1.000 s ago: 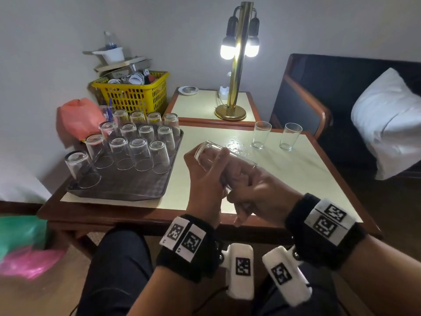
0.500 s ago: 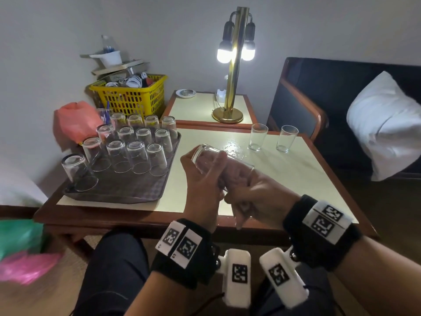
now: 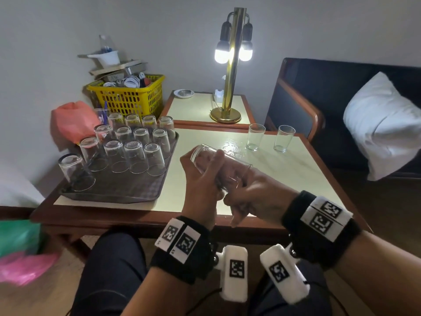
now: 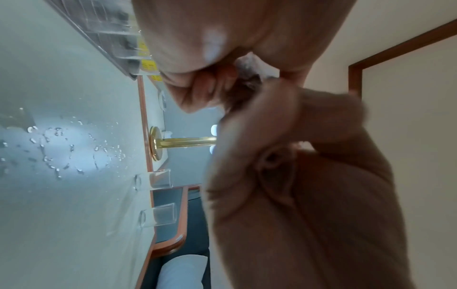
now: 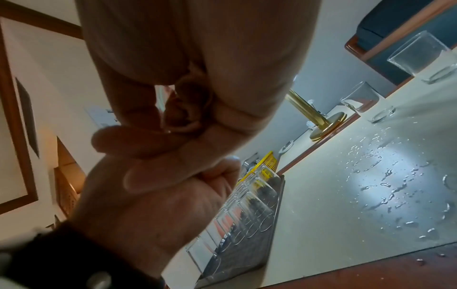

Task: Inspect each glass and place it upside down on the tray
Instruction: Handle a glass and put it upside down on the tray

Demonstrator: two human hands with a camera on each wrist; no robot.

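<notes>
A clear glass (image 3: 202,156) lies tilted on its side above the table's front, base up-left, rim toward the right. My left hand (image 3: 205,179) grips its base end, thumb over the top. My right hand (image 3: 243,188) curls round the rim end; its fingers are partly hidden behind the left hand. A dark tray (image 3: 127,190) at the left holds several glasses (image 3: 134,156) standing upside down. Two more glasses (image 3: 255,136) (image 3: 283,137) stand upright at the table's far side. The wrist views show mostly both hands (image 4: 197,48) (image 5: 197,48) close together, the glass hardly visible.
Water drops (image 3: 230,147) lie on the pale tabletop (image 3: 296,169). A lit brass lamp (image 3: 230,87) stands on a side table behind. A yellow basket (image 3: 129,99) and a red bag (image 3: 73,119) sit behind the tray. A dark sofa with a white pillow (image 3: 382,124) is at the right.
Both hands keep hold of the glass in about the same place and tilt. Only the head view has shifted slightly.
</notes>
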